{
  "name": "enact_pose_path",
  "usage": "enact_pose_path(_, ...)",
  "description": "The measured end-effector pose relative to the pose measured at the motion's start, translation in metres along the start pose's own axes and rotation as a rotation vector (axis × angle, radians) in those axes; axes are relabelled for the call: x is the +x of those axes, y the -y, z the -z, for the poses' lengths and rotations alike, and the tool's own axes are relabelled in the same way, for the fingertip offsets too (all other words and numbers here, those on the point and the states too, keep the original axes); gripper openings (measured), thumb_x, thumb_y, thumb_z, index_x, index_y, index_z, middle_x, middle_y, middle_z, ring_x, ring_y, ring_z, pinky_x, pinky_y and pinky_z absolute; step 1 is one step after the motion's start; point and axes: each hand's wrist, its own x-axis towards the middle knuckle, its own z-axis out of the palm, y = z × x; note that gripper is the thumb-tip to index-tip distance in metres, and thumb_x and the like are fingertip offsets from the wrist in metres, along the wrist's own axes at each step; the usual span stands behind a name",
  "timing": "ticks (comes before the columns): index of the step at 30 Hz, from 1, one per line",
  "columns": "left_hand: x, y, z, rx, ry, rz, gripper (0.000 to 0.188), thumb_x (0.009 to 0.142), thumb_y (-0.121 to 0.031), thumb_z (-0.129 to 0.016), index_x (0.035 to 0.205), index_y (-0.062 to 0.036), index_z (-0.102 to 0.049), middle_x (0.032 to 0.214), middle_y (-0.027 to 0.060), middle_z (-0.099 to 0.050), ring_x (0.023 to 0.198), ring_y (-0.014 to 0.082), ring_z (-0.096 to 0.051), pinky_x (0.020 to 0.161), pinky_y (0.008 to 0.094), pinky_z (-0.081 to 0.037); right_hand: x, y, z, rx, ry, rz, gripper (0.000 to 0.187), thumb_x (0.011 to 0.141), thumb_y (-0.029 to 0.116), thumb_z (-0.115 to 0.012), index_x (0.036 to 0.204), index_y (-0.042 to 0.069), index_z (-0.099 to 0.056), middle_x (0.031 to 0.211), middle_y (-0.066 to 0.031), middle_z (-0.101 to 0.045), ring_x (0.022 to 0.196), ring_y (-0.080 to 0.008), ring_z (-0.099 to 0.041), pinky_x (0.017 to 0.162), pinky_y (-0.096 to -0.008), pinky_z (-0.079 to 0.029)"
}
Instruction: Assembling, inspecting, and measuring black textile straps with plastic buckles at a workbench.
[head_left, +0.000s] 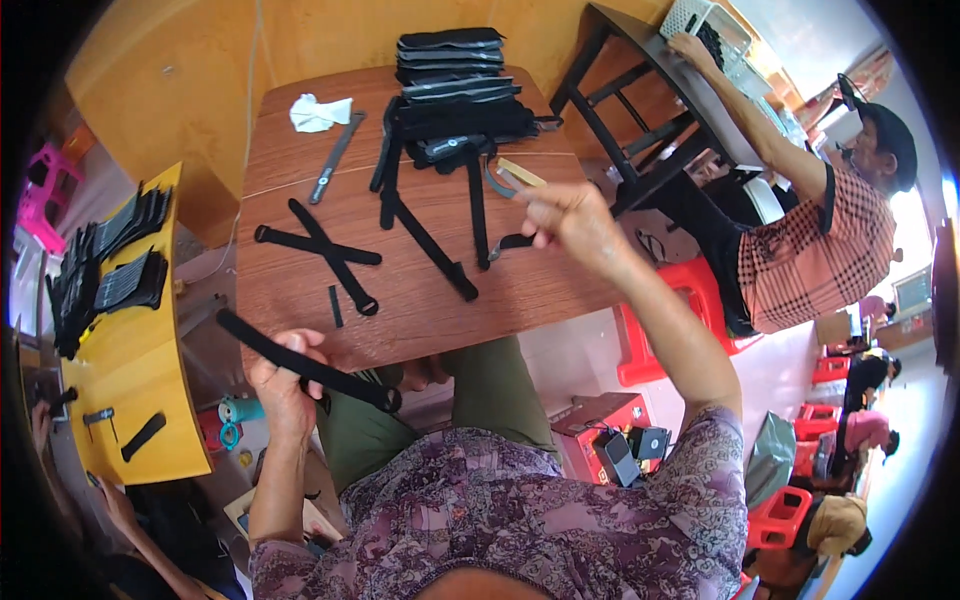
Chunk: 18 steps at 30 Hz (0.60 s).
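My left hand (pixel 285 385) grips a black strap (pixel 300 364) with a loop at its lower right end, held just off the table's near edge. Over the right part of the table, my right hand (pixel 575 225) is closed in a pinch; what its fingers hold, if anything, I cannot make out. Right by those fingertips are a curved grey strip (pixel 493 180) and a pale yellow piece (pixel 522 172). Two black straps lie crossed (pixel 318 245) on the brown table (pixel 270 180). More black straps (pixel 430 245) trail toward me from a stack of packed black straps (pixel 455 85).
A grey strap (pixel 337 158) and a crumpled white piece (pixel 320 113) lie at the far left of the table. A yellow side table (pixel 165 400) with black bundles stands left. A person (pixel 810 240) sits at a dark table on the right, near a red stool (pixel 665 325).
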Motion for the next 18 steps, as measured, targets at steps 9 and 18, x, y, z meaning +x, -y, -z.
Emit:
enact_pose_path(9,0.020,0.030,0.032,-0.137,-0.061,-0.034,0.022,0.091,-0.018,-0.055,0.088,0.0037,-0.056,0.082,0.0117,-0.061,0.043,0.0095,-0.046,0.034,0.0195,-0.033,0.062,-0.108,0.075,-0.550,-0.382,0.106,0.018,0.077,0.007,-0.057,0.090,-0.001,-0.066,0.075,-0.0146,-0.063,0.071,-0.0244,-0.059,0.066,-0.0337,-0.047)
enact_pose_path(18,0.023,0.035,0.035,-0.079,-0.049,-0.028,0.026,0.091,-0.021,-0.056,0.090,0.0049,-0.056,0.080,0.0109,-0.060,0.043,0.0098,-0.046,0.034,0.0199,-0.032,0.117,-0.128,0.045,-0.931,-0.460,0.438,0.014,0.071,0.009,-0.059,0.082,0.006,-0.067,0.081,-0.0162,-0.061,0.084,-0.0353,-0.058,0.074,-0.0433,-0.046)
